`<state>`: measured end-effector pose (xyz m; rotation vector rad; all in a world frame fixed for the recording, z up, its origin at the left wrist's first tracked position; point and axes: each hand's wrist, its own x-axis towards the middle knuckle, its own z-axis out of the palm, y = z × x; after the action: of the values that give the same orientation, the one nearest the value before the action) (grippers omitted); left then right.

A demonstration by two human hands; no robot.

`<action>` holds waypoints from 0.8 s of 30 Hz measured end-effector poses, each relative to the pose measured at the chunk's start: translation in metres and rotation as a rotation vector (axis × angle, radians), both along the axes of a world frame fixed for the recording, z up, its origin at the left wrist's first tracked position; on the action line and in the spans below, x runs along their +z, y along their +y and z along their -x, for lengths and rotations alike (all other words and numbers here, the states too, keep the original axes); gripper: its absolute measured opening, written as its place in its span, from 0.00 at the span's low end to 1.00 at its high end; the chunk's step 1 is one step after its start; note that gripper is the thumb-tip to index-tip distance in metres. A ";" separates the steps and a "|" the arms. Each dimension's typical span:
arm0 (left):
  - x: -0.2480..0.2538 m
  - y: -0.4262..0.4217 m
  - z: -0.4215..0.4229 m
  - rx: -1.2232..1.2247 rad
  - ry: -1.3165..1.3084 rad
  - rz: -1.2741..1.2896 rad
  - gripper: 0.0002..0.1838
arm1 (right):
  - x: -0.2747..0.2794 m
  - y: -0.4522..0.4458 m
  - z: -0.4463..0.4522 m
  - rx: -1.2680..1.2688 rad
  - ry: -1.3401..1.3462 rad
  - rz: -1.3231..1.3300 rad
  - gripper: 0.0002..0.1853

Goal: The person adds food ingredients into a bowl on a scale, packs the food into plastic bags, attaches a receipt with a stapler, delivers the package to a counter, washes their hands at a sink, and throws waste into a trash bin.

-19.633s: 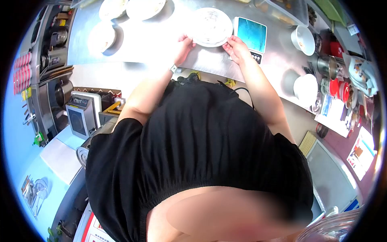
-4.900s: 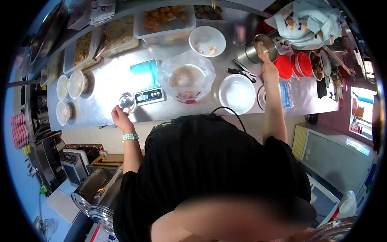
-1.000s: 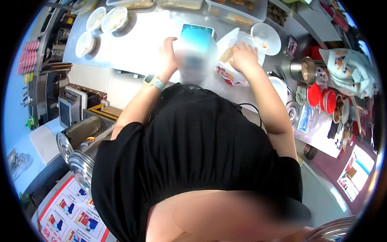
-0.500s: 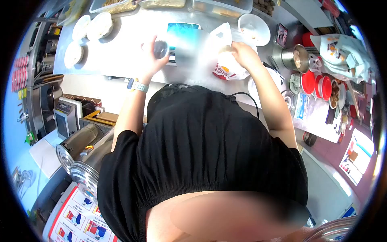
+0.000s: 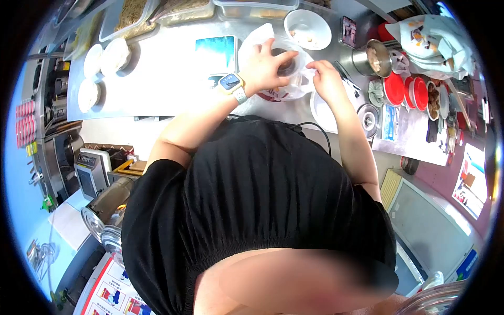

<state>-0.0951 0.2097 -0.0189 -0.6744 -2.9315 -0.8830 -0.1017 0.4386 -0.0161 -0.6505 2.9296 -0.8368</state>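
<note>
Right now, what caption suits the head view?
Left hand spread over a plastic bag beside a scale, right hand at the bag's edge.

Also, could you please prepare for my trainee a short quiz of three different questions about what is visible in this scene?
1. True or false: the left hand and the right hand are both at the plastic bag.
2. Which arm wears the watch: A) left, B) right, C) neither?
3. How many white bowls stand on the counter to the left of the scale?

Key: 1. True. 2. A. 3. Three.
</note>
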 end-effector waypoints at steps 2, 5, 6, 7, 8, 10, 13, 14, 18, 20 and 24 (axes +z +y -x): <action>-0.013 0.002 -0.002 0.011 0.039 0.092 0.38 | 0.016 -0.008 -0.011 -0.187 -0.225 0.124 0.09; -0.002 0.001 -0.017 0.076 0.183 0.233 0.39 | -0.003 -0.008 -0.023 -0.125 -0.164 0.030 0.10; 0.008 -0.004 -0.017 0.082 0.120 0.165 0.38 | -0.007 -0.008 -0.018 -0.079 -0.138 -0.046 0.11; 0.013 -0.009 -0.014 0.147 0.201 0.139 0.36 | -0.008 -0.007 -0.013 -0.110 -0.122 0.058 0.11; 0.013 -0.015 -0.007 0.207 0.281 0.111 0.34 | -0.004 -0.007 -0.010 -0.140 -0.109 0.162 0.11; 0.014 -0.027 0.009 0.312 0.274 0.129 0.27 | -0.006 -0.009 -0.002 -0.312 -0.128 0.484 0.11; -0.022 -0.040 0.023 0.363 0.168 0.103 0.16 | 0.021 -0.021 -0.005 -0.300 -0.177 0.935 0.13; -0.021 -0.046 0.029 0.327 0.103 0.076 0.11 | 0.020 -0.018 -0.003 -0.199 -0.116 0.823 0.13; 0.005 -0.074 0.013 0.434 -0.076 -0.337 0.08 | 0.035 -0.004 0.015 -0.136 0.023 0.555 0.15; 0.008 -0.085 0.008 0.310 -0.181 -0.408 0.11 | 0.068 -0.018 0.030 -0.212 0.096 0.416 0.10; -0.010 -0.067 0.009 0.252 0.109 -0.300 0.15 | 0.131 -0.050 0.104 -0.063 0.385 0.231 0.08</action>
<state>-0.1037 0.1430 -0.0287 -0.3165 -2.6299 -1.1775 -0.2054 0.3887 0.1151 -0.8200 3.2332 -1.1918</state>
